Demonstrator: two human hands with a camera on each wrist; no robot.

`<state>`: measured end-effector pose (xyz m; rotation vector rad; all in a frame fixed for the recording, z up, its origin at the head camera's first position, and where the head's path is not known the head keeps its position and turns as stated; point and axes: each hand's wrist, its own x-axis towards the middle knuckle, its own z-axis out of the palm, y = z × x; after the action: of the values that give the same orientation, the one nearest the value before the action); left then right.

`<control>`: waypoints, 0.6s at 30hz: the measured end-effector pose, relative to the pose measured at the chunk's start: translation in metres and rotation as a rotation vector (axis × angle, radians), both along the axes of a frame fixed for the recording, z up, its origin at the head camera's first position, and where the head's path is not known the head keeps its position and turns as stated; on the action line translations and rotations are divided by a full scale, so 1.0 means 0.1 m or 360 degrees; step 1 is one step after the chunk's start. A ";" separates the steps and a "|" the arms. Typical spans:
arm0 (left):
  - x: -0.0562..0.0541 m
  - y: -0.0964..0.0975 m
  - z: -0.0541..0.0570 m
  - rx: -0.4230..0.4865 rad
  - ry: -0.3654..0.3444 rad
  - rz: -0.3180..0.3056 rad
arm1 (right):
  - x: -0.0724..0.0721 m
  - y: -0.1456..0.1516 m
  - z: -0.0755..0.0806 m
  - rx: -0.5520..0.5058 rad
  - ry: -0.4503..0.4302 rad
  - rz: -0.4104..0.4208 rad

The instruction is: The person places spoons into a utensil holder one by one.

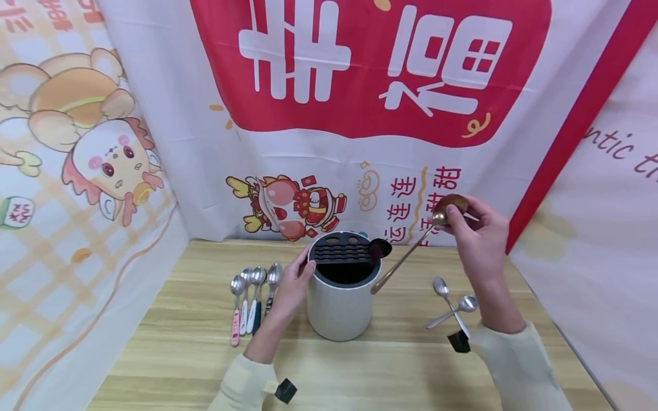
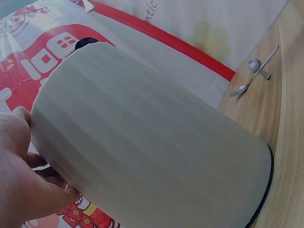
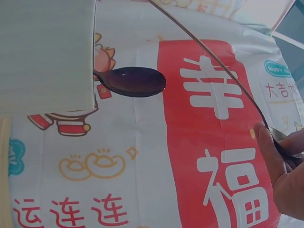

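A white ribbed utensil holder (image 1: 339, 314) with a dark slotted top insert (image 1: 341, 251) stands upright on the table. My left hand (image 1: 293, 288) holds its left side near the rim, thumb at the edge; the left wrist view shows the curled fingers (image 2: 57, 190). A dark spoon (image 1: 381, 248) stands in the holder, its bowl jutting out past the right rim. Right of the holder, my right hand (image 1: 480, 240) pinches a copper-coloured spoon (image 1: 406, 255) by its bowl. That spoon's long handle slants down leftward, its end close to the holder's right side in the head view.
Several metal spoons (image 1: 237, 285) with coloured handles lie in a row left of the holder. Two silver spoons (image 1: 466, 303) lie crossed on the right of the wooden table (image 1: 390, 365). Printed cloth (image 1: 195, 171) hangs behind and at both sides.
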<state>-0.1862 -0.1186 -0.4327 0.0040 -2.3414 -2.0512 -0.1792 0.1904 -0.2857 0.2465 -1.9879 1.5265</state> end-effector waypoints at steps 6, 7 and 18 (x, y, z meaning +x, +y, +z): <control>0.01 -0.02 0.02 -0.0008 -0.0022 0.0003 | -0.06 -0.06 0.01 0.0012 0.0058 -0.0013; 0.01 -0.02 0.02 -0.0010 -0.0023 0.0007 | -0.07 -0.07 0.01 0.0011 0.0069 -0.0015; 0.00 -0.01 0.02 -0.0023 -0.0041 0.0008 | -0.17 -0.18 -0.04 0.0103 0.0190 -0.0093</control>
<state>-0.1860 -0.1196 -0.4306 0.0359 -2.3687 -2.0439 -0.1957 0.1728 -0.2893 0.2965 -1.9355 1.3804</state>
